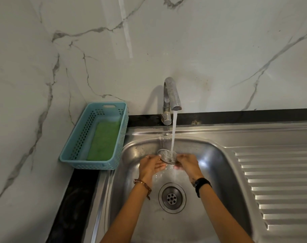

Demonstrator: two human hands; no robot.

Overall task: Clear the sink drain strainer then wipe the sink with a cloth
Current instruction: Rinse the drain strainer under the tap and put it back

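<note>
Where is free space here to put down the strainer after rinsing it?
The ribbed drainboard right of the sink basin is bare. The basin floor near the drain is open too. It is crowded under the tap, where both hands hold the strainer, and the blue basket holds a green sponge.

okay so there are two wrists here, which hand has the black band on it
The right hand: a black band wraps its wrist. The left hand wears a brown beaded bracelet instead. Both hold the strainer under the running tap.
</note>
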